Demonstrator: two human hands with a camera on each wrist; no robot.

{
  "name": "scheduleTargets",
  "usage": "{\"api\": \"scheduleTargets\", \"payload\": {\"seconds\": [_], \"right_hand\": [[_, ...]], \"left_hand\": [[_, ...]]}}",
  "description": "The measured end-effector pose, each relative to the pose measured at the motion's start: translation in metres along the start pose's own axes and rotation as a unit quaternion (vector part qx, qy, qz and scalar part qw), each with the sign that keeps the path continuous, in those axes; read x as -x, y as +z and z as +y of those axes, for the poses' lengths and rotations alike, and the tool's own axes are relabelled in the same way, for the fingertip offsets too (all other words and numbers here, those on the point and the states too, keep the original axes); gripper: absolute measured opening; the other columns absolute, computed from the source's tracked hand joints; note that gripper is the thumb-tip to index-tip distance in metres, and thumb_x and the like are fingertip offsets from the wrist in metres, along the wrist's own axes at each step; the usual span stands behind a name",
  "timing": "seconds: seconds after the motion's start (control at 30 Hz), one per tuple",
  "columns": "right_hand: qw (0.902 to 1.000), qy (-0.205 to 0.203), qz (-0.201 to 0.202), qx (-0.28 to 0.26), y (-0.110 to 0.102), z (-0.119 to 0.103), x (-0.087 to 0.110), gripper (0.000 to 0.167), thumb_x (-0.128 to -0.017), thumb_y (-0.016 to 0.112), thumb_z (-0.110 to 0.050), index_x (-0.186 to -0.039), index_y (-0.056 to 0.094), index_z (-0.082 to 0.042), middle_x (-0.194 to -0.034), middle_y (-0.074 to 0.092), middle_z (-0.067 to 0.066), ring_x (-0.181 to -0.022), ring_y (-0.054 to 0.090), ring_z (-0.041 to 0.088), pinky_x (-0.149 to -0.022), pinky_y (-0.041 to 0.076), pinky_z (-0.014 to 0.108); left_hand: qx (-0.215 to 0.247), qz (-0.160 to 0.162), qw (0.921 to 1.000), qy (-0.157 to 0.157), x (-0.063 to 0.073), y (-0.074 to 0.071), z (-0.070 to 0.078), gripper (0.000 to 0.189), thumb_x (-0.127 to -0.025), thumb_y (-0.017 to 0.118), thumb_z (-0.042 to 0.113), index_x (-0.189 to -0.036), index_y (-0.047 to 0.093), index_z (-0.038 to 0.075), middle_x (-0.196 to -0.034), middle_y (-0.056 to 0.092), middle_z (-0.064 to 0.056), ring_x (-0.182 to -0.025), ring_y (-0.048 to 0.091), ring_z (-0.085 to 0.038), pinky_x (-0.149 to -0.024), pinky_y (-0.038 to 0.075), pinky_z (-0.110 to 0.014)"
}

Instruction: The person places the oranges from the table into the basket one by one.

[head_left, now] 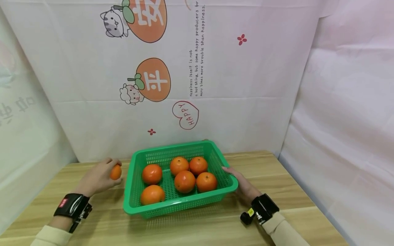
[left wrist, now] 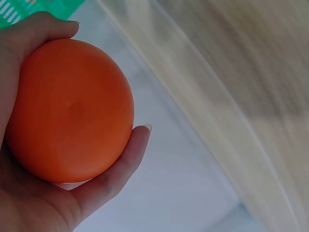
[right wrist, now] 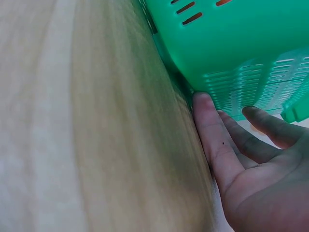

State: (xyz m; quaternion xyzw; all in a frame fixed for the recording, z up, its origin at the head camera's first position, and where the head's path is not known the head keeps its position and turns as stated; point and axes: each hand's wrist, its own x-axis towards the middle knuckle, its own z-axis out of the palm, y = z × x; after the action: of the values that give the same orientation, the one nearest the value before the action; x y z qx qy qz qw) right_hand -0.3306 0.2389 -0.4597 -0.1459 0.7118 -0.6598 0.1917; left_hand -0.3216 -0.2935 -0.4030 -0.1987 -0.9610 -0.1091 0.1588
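An orange sits in my left hand, thumb and fingers curled round it, to the left of a green plastic basket. The same orange shows between the fingers in the head view. My right hand is at the basket's right end, with a fingertip over the rim. Its other fingers touch the slotted outer wall from low down, close to the tabletop. Several oranges lie in the basket: two at its left side, the others grouped toward the right.
The basket stands on a wood-grain table. A white printed cloth hangs behind the table's back edge, and more white cloth hangs at the right and left sides. Each wrist wears a black camera strap.
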Motion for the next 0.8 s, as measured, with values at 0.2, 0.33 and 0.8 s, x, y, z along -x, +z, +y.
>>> {"api": "scheduleTargets", "payload": {"seconds": [0.2,0.33,0.8], "right_hand": [[1.0,-0.001,0.001,-0.001,0.0,-0.001,0.0,0.08,-0.108,0.038,-0.058,-0.17,0.006,-0.019,-0.166,0.035,0.024,-0.131,0.056,0.013,-0.11,0.04,0.029],[1.0,0.0,0.0,0.0,0.0,0.0,0.0,0.081,-0.108,0.038,-0.058,-0.171,0.005,-0.02,-0.168,0.033,0.024,-0.133,0.055,0.014,-0.11,0.04,0.029],[1.0,0.0,0.003,-0.003,0.0,0.0,0.001,0.081,-0.108,0.039,-0.057,-0.17,0.006,-0.019,-0.166,0.036,0.024,-0.127,0.06,0.01,-0.109,0.042,0.028]], "left_hand": [[-0.004,0.003,0.9999,0.011,-0.001,-0.006,0.014,0.05,-0.082,0.087,0.025,-0.123,0.067,0.005,-0.103,0.065,-0.01,-0.077,0.056,-0.014,-0.064,0.047,-0.03],[-0.01,0.006,0.9997,0.022,0.0,-0.009,0.022,0.049,-0.082,0.086,0.024,-0.124,0.067,0.006,-0.103,0.065,-0.009,-0.078,0.056,-0.014,-0.066,0.048,-0.031],[-0.022,0.03,0.9982,0.047,-0.001,-0.02,0.042,0.045,-0.083,0.087,0.025,-0.12,0.069,0.009,-0.102,0.065,-0.007,-0.082,0.057,-0.018,-0.071,0.051,-0.037]]}}
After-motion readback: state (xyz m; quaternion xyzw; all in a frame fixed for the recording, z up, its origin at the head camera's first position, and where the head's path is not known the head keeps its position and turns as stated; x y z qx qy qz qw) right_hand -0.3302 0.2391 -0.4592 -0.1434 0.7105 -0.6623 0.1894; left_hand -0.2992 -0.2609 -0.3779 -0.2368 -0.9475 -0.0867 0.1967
